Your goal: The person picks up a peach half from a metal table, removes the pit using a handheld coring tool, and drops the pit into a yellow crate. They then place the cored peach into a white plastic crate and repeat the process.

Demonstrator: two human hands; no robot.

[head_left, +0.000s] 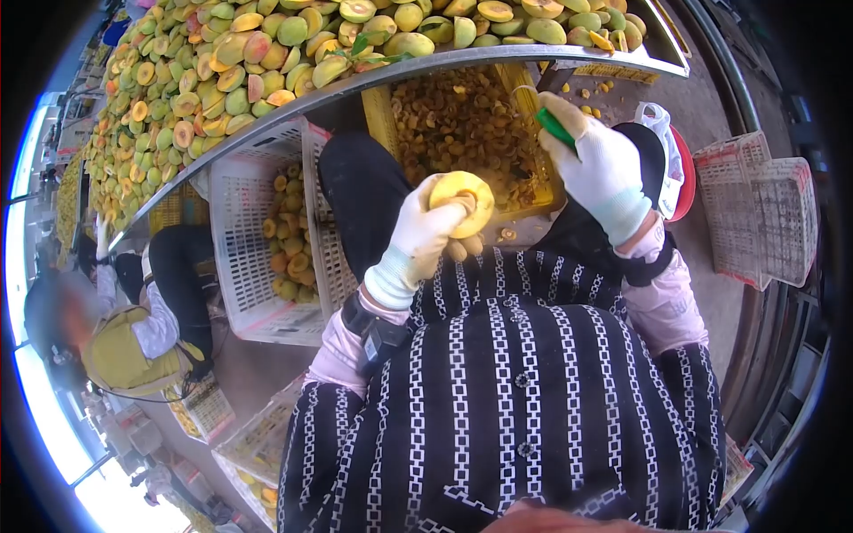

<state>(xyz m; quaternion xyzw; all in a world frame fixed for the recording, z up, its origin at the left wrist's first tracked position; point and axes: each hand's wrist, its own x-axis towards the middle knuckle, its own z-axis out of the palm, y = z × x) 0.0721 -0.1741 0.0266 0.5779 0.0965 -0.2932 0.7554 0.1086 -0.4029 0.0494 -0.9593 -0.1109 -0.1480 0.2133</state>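
My left hand [416,235], in a white glove, is closed around a yellow peach half [480,197], with the thumb pressed over its cut face. To its right, my gloved right hand [600,169] grips a pitting knife [556,130] by its green handle; a thin curved metal end points away from the fruit. Tool and peach are apart. Beneath and beyond both hands, between my knees, stands a yellow crate [380,114] filled with brown peach pits and scraps.
A metal-edged table [391,73] heaped with halved peaches [235,75] spans the top. White crate [253,222] with peach halves stands left; stacked white crates [755,209] and a red basin [682,178] with a plastic bag [656,133] are right. Another person [133,342] sits at far left.
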